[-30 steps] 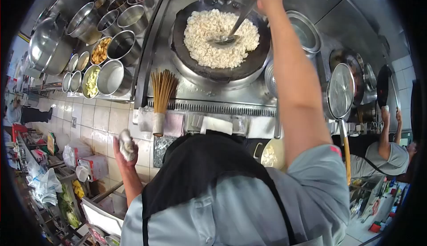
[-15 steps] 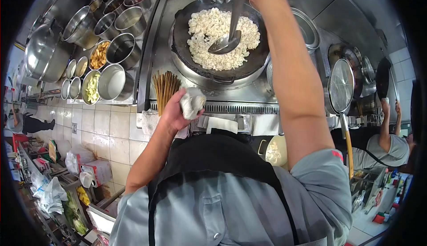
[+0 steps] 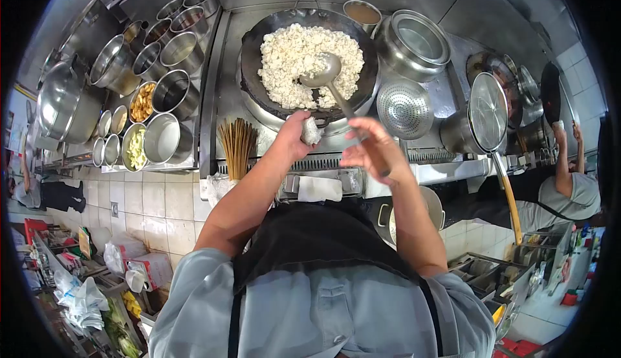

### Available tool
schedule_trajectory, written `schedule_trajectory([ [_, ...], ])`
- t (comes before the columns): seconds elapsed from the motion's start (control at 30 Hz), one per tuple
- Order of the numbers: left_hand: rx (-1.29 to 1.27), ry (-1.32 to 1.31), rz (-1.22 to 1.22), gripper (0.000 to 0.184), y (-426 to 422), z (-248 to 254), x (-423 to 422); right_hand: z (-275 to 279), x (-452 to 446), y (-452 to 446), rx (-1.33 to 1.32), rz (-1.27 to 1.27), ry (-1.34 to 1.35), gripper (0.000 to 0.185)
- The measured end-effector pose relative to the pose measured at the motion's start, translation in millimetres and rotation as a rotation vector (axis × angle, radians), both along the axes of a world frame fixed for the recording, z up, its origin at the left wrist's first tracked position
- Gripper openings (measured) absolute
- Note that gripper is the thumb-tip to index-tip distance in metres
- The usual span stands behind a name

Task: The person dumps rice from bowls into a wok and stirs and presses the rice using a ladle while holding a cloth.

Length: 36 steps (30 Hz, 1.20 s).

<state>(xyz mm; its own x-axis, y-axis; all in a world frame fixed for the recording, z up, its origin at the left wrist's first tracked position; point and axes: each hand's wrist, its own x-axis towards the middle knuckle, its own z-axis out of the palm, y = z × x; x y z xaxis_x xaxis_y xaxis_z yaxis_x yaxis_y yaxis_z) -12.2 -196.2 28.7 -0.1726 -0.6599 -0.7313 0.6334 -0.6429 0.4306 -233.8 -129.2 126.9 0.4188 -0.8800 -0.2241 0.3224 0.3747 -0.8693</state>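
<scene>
A dark wok (image 3: 255,76) with two loop handles sits on the stove, holding a broad heap of white rice-like food (image 3: 281,54). The bowl of a metal ladle (image 3: 326,73) rests on the food. Its handle slants down to my right hand (image 3: 375,151), whose fingers are loosely curled around it and slightly blurred. At the wok's near handle is my left hand (image 3: 297,139), closed on a bunched white cloth (image 3: 311,131); whether it grips the handle through the cloth is partly hidden.
Metal pots and food containers (image 3: 165,139) crowd the left. A bamboo brush (image 3: 237,144) stands at the front edge. Right of the wok are a perforated ladle (image 3: 405,111), a lidded pot (image 3: 414,44) and a strainer (image 3: 488,112). Another person (image 3: 563,196) works at far right.
My left hand has come up with the cloth to the wok's near handle. My right hand has drawn back toward my body, and the ladle's handle now points toward me.
</scene>
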Motion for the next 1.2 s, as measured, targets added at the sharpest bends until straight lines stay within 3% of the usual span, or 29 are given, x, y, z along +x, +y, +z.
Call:
schedule_trajectory([
  [0.1, -0.009, 0.088, 0.072, 0.022, -11, -20, -3, -26, 14, 15, 0.482, -0.207, -0.382, 0.036],
  [0.2, -0.015, -0.007, 0.099, 0.021, -10, -14, -7, -56, -2, 4, 0.317, 0.026, 0.205, 0.047],
  [0.27, 0.003, -0.037, 0.138, 0.018, -12, -15, -10, -29, -8, 16, -0.074, 0.174, 0.873, 0.063],
  [0.37, -0.085, -0.045, 0.094, 0.017, -18, -36, -7, -59, -45, 39, -0.483, 0.189, 1.412, 0.073],
  [0.4, -0.123, -0.056, 0.099, 0.017, -18, -43, -6, -53, -58, 53, -0.341, 0.283, 1.355, 0.078],
  [0.47, -0.144, -0.066, 0.176, 0.018, 3, -22, -14, -34, -79, 89, -0.428, 0.278, 1.252, 0.080],
  [0.53, -0.087, -0.058, 0.194, 0.018, 36, 20, -22, -7, -110, 125, -0.783, 0.189, 1.116, 0.077],
  [0.63, 0.054, -0.130, 0.101, 0.019, 91, 98, -33, 78, -127, 138, 0.152, 0.372, 0.758, 0.075],
  [0.73, -0.014, -0.175, 0.106, 0.019, 60, 53, -18, 32, -117, 91, 0.141, 0.283, 0.505, 0.073],
  [0.8, -0.140, -0.159, 0.105, 0.020, 64, 2, -16, -11, -93, 49, -0.037, 0.247, 0.730, 0.072],
  [0.87, -0.314, -0.091, 0.074, 0.025, 95, -57, -13, -61, -69, 26, -0.600, 0.101, 1.085, 0.071],
  [0.93, -0.748, -0.996, -0.239, 0.027, 136, -34, -8, -47, -58, 39, -0.619, 0.058, 1.005, 0.071],
  [0.97, -0.467, -0.618, -0.008, 0.026, 141, 22, -33, -36, -55, 46, -0.623, 0.047, 0.967, 0.071],
  [1.03, -0.322, -0.333, 0.107, 0.020, 142, 19, -27, -5, -60, 67, -0.307, 0.135, 0.885, 0.069],
  [1.07, -0.495, -0.430, -0.024, 0.015, 112, -7, -7, 11, -64, 78, -0.140, 0.160, 0.830, 0.068],
  [1.1, -0.189, -0.112, 0.354, 0.013, 82, 40, -26, 27, -69, 85, 0.040, 0.174, 0.745, 0.067],
  [1.2, -0.165, -0.123, 0.255, 0.016, 57, 33, -25, 65, -100, 107, 0.036, 0.231, 0.629, 0.067],
])
